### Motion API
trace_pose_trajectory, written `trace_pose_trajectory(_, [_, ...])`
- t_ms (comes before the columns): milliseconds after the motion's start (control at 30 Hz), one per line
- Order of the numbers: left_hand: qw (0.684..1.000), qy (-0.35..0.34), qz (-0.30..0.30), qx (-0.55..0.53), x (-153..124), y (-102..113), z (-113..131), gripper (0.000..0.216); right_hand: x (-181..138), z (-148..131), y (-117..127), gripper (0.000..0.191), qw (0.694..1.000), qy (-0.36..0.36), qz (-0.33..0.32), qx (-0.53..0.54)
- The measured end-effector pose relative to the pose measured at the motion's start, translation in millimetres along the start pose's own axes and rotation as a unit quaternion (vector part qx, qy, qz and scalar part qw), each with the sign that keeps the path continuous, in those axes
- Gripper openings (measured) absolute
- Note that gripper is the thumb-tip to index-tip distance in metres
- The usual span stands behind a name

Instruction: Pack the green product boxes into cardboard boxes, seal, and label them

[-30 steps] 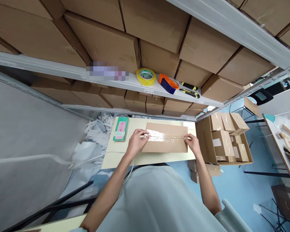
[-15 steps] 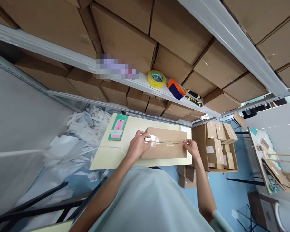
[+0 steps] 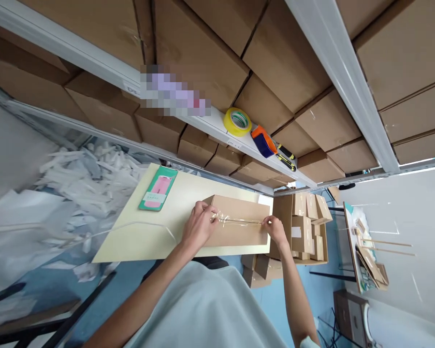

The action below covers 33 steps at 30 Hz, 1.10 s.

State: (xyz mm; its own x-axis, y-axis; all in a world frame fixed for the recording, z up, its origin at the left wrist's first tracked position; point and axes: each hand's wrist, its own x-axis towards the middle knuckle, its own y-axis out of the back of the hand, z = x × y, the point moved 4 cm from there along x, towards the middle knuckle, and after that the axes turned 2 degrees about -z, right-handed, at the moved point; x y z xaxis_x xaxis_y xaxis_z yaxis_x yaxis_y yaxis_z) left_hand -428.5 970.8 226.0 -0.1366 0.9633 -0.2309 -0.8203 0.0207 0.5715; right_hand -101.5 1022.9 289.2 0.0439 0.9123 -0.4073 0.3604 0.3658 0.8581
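A long closed cardboard box [image 3: 241, 236] lies on the pale yellow tabletop [image 3: 125, 241]. Clear packing tape [image 3: 235, 221] runs along its top seam, shiny and wrinkled toward the left. My left hand [image 3: 200, 223] is closed at the left end of the tape, fingers curled over the box's edge. At the opposite end, my right hand [image 3: 275, 229] pinches the tape where it meets the box's right edge. The fingertips partly hide both tape ends. Left of the box lies a green package [image 3: 158, 188] with a pink item pictured or held in it.
Over the table, a shelf ledge carries a yellow tape roll [image 3: 237, 121], an orange and blue tape dispenser [image 3: 264, 141] and utility knives [image 3: 286, 157]. An open carton [image 3: 282, 220] of small boxes stands at right. White scraps [image 3: 94, 176] pile up at left; a cord [image 3: 141, 222] crosses the table.
The view has turned and shifted, so the table and box appear farther left. Both hands stay at the two ends of the tape on the box.
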Motion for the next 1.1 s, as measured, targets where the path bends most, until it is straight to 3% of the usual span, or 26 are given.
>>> trace_pose_trajectory(133, [0.999,-0.027,0.027,0.0,7,6,4,0.017,1,-7,12,0.006,0.992,0.05,-0.002,-0.114])
trace_pose_trajectory(233, [0.996,-0.071,0.058,0.013,16,16,28,0.022,19,-24,37,0.015,0.976,0.113,0.031,-0.182])
trace_pose_trajectory(367, [0.987,-0.137,0.082,0.026,38,30,87,0.023,67,-72,85,0.033,0.956,0.211,0.109,-0.17])
trace_pose_trajectory(533, [0.966,-0.205,0.154,0.029,67,51,168,0.004,138,-151,131,0.044,0.926,0.312,0.17,-0.126])
trace_pose_trajectory(667, [0.957,-0.218,0.19,0.021,75,56,204,0.01,181,-202,133,0.041,0.941,0.265,0.137,-0.159])
trace_pose_trajectory(800, [0.955,-0.213,0.206,0.012,68,46,212,0.016,196,-229,120,0.039,0.952,0.233,0.129,-0.153])
trace_pose_trajectory(900, [0.958,-0.197,0.21,0.003,60,38,205,0.019,197,-233,115,0.036,0.953,0.237,0.134,-0.134])
trace_pose_trajectory(1000, [0.963,-0.177,0.202,-0.023,52,35,193,0.016,185,-224,115,0.033,0.952,0.255,0.126,-0.111])
trace_pose_trajectory(1100, [0.961,-0.155,0.212,-0.088,39,37,178,0.011,150,-201,107,0.035,0.951,0.293,0.098,-0.03])
